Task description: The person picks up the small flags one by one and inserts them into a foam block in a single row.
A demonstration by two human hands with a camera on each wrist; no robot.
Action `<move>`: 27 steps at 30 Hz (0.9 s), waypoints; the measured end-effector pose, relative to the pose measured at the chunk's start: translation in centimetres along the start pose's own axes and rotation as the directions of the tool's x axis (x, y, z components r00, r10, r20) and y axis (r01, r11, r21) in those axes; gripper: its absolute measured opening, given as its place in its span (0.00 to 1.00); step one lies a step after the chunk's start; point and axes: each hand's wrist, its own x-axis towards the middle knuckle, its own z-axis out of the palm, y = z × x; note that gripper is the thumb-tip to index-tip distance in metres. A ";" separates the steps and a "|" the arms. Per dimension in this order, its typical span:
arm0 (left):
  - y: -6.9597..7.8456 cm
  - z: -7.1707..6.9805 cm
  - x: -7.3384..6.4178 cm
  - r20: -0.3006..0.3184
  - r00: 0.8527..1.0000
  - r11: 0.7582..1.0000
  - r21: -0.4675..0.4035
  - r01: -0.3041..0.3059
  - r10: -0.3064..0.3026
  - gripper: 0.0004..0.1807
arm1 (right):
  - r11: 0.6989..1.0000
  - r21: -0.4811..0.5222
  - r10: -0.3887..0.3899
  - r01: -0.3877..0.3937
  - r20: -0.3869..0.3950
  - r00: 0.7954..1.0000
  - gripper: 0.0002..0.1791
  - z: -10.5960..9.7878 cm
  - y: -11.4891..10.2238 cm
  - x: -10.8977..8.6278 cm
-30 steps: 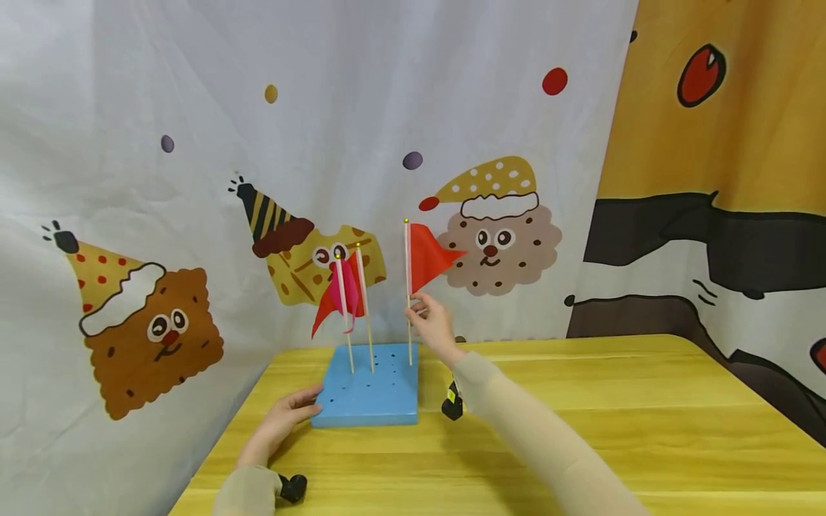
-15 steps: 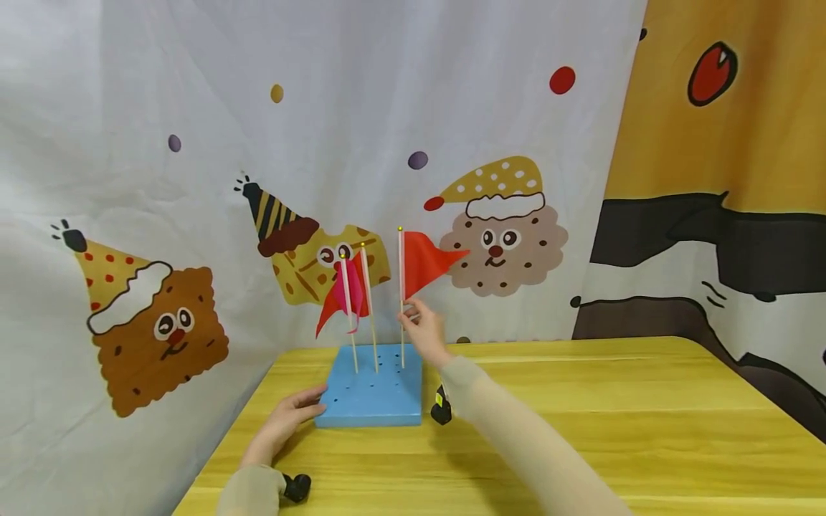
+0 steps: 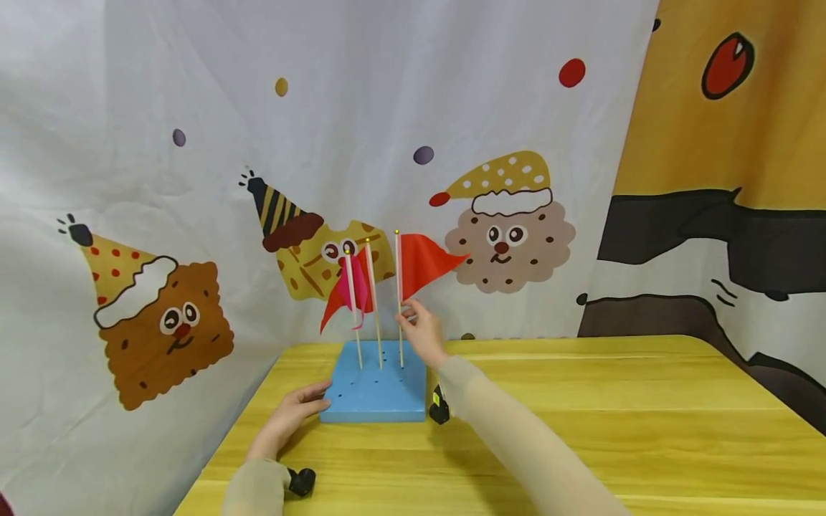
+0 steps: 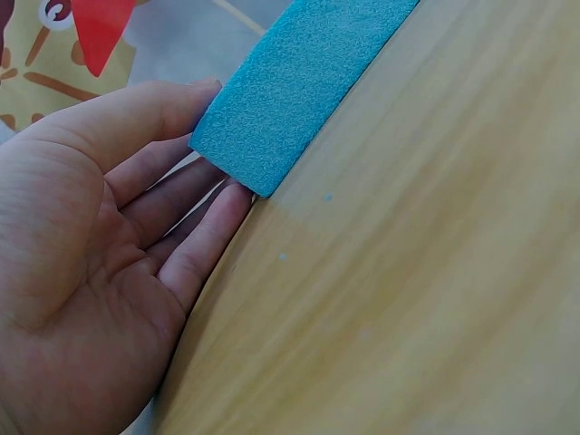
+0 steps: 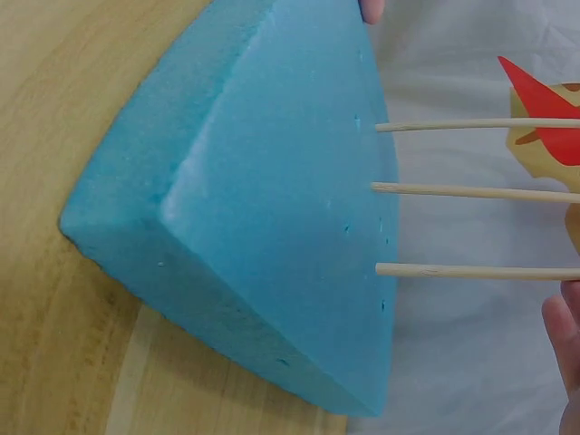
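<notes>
My right hand (image 3: pixel 424 331) pinches the thin wooden stick of a red pennant flag (image 3: pixel 422 266), just below its cloth. The flag stands nearly upright, and its stick's lower end (image 5: pixel 390 270) meets the top of a blue foam block (image 3: pixel 374 401). To its left, two more sticks stand in the block, one with a pink flag (image 3: pixel 355 283) and one with a red flag (image 3: pixel 332 304) that overlap in the head view. My left hand (image 3: pixel 293 412) touches the block's left side near the front corner, thumb and fingers loosely extended.
The block rests on a wooden table (image 3: pixel 581 423), and small holes dot its top. Behind the table hangs a pale curtain (image 3: pixel 361 107) printed with cartoon biscuits. Each wrist wears a small black camera (image 3: pixel 439 405).
The right hand has shifted the held flag left across the block, closer to the other two sticks, and slightly lower. The left hand stays at the block's side. The head view has drifted a little.
</notes>
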 end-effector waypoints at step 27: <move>0.3 -0.1 0.0 0.008 1.000 1.000 -0.008 0.020 -0.019 0.30 | 1.000 -0.017 0.015 -0.015 0.028 0.999 0.10 0.3 1.3 -1.2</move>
